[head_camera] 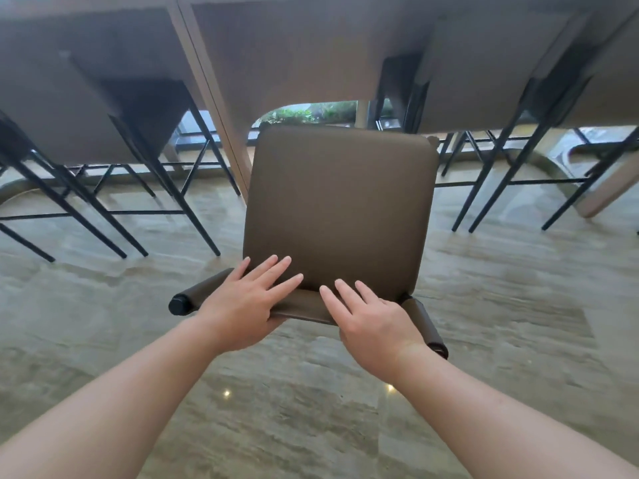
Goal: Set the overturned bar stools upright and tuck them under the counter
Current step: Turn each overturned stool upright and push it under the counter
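Observation:
A brown padded bar stool [340,202] stands upright in the middle, its square seat facing me and its low curved backrest [301,309] nearest me. The seat's far edge is at the rim of the counter [294,63]. My left hand [245,302] lies on the backrest with straight fingers reaching onto the seat's near edge; its thumb is hidden under the backrest. My right hand [370,319] rests beside it the same way, fingers straight on the backrest.
Other stools with black metal legs stand tucked under the counter at the left [138,160] and at the right [511,140]. A pale counter support [221,126] slants down just left of the stool. Polished marble floor [311,409] spreads around me.

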Demonstrator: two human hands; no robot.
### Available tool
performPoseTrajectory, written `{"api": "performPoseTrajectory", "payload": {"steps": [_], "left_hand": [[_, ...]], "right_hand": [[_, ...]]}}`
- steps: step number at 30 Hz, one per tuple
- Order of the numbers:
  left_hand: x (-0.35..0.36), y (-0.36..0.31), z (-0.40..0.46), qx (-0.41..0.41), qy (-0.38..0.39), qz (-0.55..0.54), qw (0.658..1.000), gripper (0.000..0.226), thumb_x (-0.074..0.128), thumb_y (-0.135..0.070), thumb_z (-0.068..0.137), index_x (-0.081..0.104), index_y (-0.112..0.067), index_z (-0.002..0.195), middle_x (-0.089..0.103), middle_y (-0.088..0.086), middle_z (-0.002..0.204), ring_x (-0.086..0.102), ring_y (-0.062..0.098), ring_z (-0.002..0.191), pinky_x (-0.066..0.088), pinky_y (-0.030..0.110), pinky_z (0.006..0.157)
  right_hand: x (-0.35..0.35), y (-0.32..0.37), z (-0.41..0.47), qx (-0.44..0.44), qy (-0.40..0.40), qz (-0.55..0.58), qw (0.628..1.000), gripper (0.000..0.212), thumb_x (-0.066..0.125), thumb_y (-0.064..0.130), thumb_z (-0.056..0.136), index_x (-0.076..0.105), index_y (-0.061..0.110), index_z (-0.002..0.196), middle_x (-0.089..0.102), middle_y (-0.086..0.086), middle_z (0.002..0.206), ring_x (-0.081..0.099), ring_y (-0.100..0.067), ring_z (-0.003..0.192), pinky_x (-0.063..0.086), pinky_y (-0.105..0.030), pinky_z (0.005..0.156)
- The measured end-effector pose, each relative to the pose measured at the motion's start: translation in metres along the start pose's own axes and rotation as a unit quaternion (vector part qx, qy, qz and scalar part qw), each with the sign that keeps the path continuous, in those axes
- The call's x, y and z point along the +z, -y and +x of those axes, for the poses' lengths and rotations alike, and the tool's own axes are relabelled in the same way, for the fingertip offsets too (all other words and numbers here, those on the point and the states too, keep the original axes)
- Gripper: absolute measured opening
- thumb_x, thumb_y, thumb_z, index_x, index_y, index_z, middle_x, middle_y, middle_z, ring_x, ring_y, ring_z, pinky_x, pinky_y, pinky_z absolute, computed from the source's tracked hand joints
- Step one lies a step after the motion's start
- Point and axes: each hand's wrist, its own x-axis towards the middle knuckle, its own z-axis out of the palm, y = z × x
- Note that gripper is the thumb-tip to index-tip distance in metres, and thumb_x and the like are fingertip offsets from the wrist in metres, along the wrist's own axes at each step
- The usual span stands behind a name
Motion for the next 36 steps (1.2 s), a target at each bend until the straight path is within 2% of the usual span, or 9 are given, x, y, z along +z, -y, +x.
{"api": "performPoseTrajectory", "payload": {"steps": [3,6,8,10,14,18,30,32,36], "left_hand": [[0.002,-0.001,-0.001,0.025,0.005,0.013,1.000,0.066,0.034,-0.047,0.102,-0.002,-0.038,0.156,-0.018,-0.004,0.163,-0.016,0.017,0.150,-0.005,0.045,0.121],[0.003,-0.005,-0.004,0.031,0.015,0.020,0.999,0.070,0.037,-0.041,0.103,-0.011,-0.039,0.154,-0.031,-0.006,0.156,-0.027,0.016,0.145,-0.008,0.044,0.120],[0.003,-0.012,-0.005,0.035,0.015,0.011,0.999,0.071,0.041,-0.034,0.102,-0.006,-0.038,0.155,-0.031,-0.007,0.155,-0.027,0.017,0.145,-0.007,0.045,0.120],[-0.001,-0.023,-0.006,0.041,0.007,0.010,0.999,0.068,0.046,-0.026,0.099,0.011,-0.035,0.157,-0.022,-0.005,0.159,-0.018,0.020,0.148,0.001,0.049,0.121],[-0.011,-0.049,-0.006,0.037,-0.011,0.009,0.999,0.067,0.055,-0.018,0.093,0.031,-0.030,0.154,-0.001,-0.001,0.163,0.006,0.026,0.152,0.018,0.055,0.119],[-0.014,-0.076,-0.005,0.006,0.045,0.006,0.999,0.066,0.043,-0.021,0.100,0.014,-0.035,0.157,-0.018,-0.007,0.160,-0.015,0.021,0.150,0.004,0.050,0.122],[-0.005,-0.146,-0.031,-0.042,0.123,0.022,0.991,0.063,0.034,-0.022,0.104,0.003,-0.038,0.157,-0.011,-0.010,0.165,-0.018,0.018,0.150,-0.005,0.046,0.121],[-0.004,-0.153,-0.037,-0.037,0.109,0.018,0.993,0.064,0.039,-0.020,0.102,0.011,-0.034,0.158,0.000,-0.006,0.166,-0.008,0.019,0.152,0.002,0.047,0.121],[-0.005,-0.170,-0.048,0.014,0.004,0.054,0.998,0.071,0.085,-0.010,0.063,0.065,-0.016,0.131,0.057,0.011,0.140,0.055,0.030,0.129,0.051,0.051,0.097]], "right_hand": [[0.002,0.000,-0.002,-0.002,0.006,0.009,1.000,0.076,0.076,0.023,0.075,0.048,0.022,0.145,0.055,-0.007,0.142,0.061,-0.031,0.120,0.059,-0.034,0.075],[0.009,0.001,-0.006,-0.031,0.011,0.047,0.998,0.079,0.063,0.017,0.087,0.025,0.024,0.155,0.032,-0.009,0.159,0.042,-0.037,0.137,0.052,-0.042,0.092],[0.007,-0.003,-0.010,-0.032,0.019,0.052,0.998,0.081,0.065,0.016,0.084,0.028,0.024,0.154,0.033,-0.009,0.158,0.044,-0.037,0.136,0.053,-0.042,0.092],[0.007,-0.009,-0.016,-0.017,0.017,0.058,0.998,0.082,0.069,0.016,0.080,0.033,0.024,0.153,0.038,-0.010,0.155,0.048,-0.037,0.133,0.054,-0.041,0.091],[0.020,-0.027,-0.029,-0.044,0.052,0.079,0.995,0.076,0.039,0.008,0.097,-0.006,0.025,0.157,-0.003,-0.010,0.165,0.010,-0.037,0.150,0.030,-0.048,0.114],[0.022,-0.040,-0.047,-0.060,0.061,0.088,0.992,0.073,0.037,0.009,0.099,-0.004,0.024,0.157,-0.005,-0.012,0.165,0.006,-0.036,0.150,0.026,-0.048,0.116],[0.060,-0.045,-0.104,-0.087,0.089,0.133,0.983,0.073,0.037,0.008,0.099,-0.005,0.023,0.157,-0.004,-0.015,0.164,0.007,-0.035,0.150,0.027,-0.046,0.115],[0.067,-0.039,-0.111,-0.079,0.092,0.135,0.983,0.072,0.036,0.007,0.098,-0.004,0.021,0.157,0.001,-0.017,0.164,0.012,-0.034,0.149,0.031,-0.046,0.110],[0.074,-0.037,-0.125,-0.080,0.081,0.127,0.985,0.072,0.035,0.003,0.097,-0.002,0.017,0.157,0.000,-0.017,0.164,0.010,-0.033,0.150,0.028,-0.042,0.113]]}}
